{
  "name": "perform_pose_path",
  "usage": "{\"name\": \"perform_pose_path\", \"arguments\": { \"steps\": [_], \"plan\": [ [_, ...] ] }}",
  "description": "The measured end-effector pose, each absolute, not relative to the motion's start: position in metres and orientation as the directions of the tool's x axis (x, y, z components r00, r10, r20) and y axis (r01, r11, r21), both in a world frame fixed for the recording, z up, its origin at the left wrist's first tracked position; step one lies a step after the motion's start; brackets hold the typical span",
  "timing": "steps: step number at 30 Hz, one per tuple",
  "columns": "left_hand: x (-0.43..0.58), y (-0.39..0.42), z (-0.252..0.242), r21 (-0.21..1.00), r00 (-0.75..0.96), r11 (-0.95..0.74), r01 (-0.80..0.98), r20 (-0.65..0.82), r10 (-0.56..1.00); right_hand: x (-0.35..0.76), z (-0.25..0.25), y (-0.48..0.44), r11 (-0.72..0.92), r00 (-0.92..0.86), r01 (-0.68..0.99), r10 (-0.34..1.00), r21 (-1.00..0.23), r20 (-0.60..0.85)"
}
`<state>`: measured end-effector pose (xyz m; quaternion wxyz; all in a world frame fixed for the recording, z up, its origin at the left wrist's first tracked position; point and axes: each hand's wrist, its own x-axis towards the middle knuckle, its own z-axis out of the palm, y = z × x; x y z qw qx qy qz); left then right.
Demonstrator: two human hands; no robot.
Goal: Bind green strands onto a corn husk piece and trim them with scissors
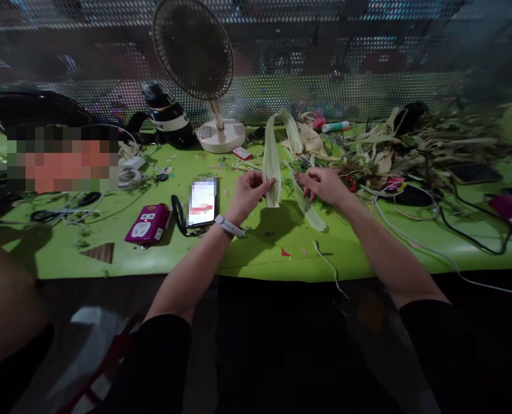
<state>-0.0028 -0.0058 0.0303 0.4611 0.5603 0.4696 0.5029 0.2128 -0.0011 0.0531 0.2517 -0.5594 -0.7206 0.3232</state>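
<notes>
My left hand (252, 194) pinches a long pale-green corn husk (272, 164) near its lower end. The husk stands upright and folds over at the top, with its far part hanging down to the right. My right hand (322, 185), its fingers bent, is closed on a second pale husk strip (310, 210), which slants down toward the table's front. A gap separates the two hands. Just behind them lies a heap of dried husks and leaves (380, 152).
A phone with a lit screen (203, 201), a purple power socket (147, 224) and a white-based fan (221, 136) stand left of my hands. A black bottle (169, 121) is beside the fan. Cables (428, 261) run along the right of the green table (247, 259). Another person's arm (6, 287) reaches in at left.
</notes>
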Motion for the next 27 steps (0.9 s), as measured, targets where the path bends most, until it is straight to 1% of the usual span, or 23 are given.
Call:
{"name": "perform_pose_path", "arguments": {
  "steps": [1, 2, 4, 8, 14, 17, 19, 23, 27],
  "plan": [
    [0.001, -0.008, 0.029, 0.991, 0.08, -0.12, 0.057, 0.115, 0.99, 0.205, 0.051, -0.005, 0.135, -0.287, 0.554, 0.957, -0.822, -0.036],
    [0.003, -0.01, 0.027, 0.993, 0.107, -0.105, 0.054, 0.099, 0.989, 0.198, 0.049, -0.008, 0.112, -0.333, 0.496, 0.94, -0.861, -0.07],
    [0.006, -0.013, 0.026, 0.997, 0.158, -0.061, 0.051, 0.052, 0.986, 0.186, 0.043, -0.012, 0.111, -0.384, 0.42, 0.921, -0.901, -0.066],
    [0.001, -0.013, 0.028, 0.999, 0.233, 0.037, 0.027, -0.042, 0.972, 0.181, 0.038, -0.014, 0.086, -0.365, 0.316, 0.93, -0.945, -0.037],
    [-0.009, -0.011, 0.035, 0.991, 0.325, 0.136, 0.001, -0.129, 0.937, 0.191, 0.04, -0.012, 0.029, -0.409, 0.245, 0.909, -0.969, -0.076],
    [-0.009, -0.012, 0.036, 0.989, 0.377, 0.146, -0.002, -0.135, 0.916, 0.192, 0.039, -0.01, -0.029, -0.406, 0.241, 0.905, -0.97, -0.127],
    [-0.007, -0.013, 0.036, 0.989, 0.388, 0.145, -0.011, -0.129, 0.913, 0.191, 0.037, -0.01, -0.053, -0.412, 0.222, 0.9, -0.974, -0.143],
    [-0.004, -0.013, 0.035, 0.987, 0.388, 0.162, -0.015, -0.143, 0.91, 0.189, 0.035, -0.012, -0.05, -0.454, 0.175, 0.882, -0.983, -0.126],
    [-0.005, -0.012, 0.036, 0.98, 0.399, 0.197, 0.011, -0.184, 0.898, 0.191, 0.038, -0.014, -0.059, -0.46, 0.213, 0.875, -0.975, -0.153]
  ]
}}
